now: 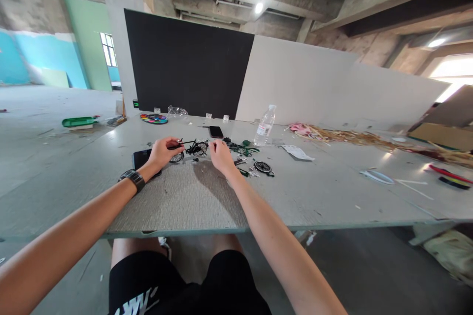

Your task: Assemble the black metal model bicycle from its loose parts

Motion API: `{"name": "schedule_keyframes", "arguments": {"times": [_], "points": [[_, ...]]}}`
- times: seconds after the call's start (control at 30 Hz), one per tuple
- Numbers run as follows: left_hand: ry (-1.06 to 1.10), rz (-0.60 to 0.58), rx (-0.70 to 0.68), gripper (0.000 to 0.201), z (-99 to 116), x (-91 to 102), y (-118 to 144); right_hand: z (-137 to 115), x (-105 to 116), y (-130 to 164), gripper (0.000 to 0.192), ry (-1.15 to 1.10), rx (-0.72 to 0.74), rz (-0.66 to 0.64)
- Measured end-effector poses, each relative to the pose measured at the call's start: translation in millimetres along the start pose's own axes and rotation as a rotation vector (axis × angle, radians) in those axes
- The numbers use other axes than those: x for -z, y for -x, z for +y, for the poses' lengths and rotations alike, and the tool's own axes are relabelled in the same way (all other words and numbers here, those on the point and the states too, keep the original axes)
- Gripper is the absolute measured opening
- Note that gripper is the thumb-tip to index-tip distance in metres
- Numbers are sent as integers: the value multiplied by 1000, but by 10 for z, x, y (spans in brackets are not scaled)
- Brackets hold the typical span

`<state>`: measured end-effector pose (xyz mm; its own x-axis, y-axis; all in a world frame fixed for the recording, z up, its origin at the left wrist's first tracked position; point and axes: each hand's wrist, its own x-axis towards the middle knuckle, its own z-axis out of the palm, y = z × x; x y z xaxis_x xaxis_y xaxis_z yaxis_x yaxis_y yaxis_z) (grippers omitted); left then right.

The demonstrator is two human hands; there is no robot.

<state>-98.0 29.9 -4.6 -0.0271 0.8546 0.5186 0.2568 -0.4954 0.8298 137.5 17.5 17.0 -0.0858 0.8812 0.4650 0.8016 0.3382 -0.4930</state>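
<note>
A small black model bicycle [199, 149] is upright between my hands, its two spoked wheels showing. My left hand [164, 152], with a dark watch on the wrist, is closed around the bicycle's left end, above one wheel. A thin dark bar runs right from its fingertips. At the other wheel, my right hand [220, 155] has its fingers curled together; whatever they pinch is hidden. Just right of it lie a loose spoked wheel [262, 167] and several small black and green parts [246, 149]. A dark flat device [141, 159] lies partly under my left forearm.
Behind the bicycle lies a phone [216, 132]. A clear bottle [265, 125] stands right of it, near a paper sheet [297, 152]. A paint palette [154, 118] is at the back left. Brown strips [343, 137] spread along the back right. Black and white panels [188, 64] rise behind the table.
</note>
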Motion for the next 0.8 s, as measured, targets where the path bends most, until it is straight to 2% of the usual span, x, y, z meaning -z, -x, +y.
{"name": "schedule_keyframes", "arguments": {"times": [0.13,0.23,0.33,0.5,0.6,0.7,0.8], "points": [[-49,69,3,41,-12,23,-3,79,53,7,24,208,-53,-168],[-89,101,2,40,3,35,3,133,49,10,16,252,-74,-242],[-115,126,-3,37,20,41,5,175,86,-12,15,239,-82,-245],[-105,125,11,38,33,35,2,250,297,-51,20,226,-70,-174],[-109,116,7,37,34,28,4,284,391,-42,15,189,-2,-229],[-105,119,4,37,30,25,7,281,393,-24,13,151,36,-283],[-107,131,-2,36,24,27,10,215,317,1,12,99,103,-281]]}}
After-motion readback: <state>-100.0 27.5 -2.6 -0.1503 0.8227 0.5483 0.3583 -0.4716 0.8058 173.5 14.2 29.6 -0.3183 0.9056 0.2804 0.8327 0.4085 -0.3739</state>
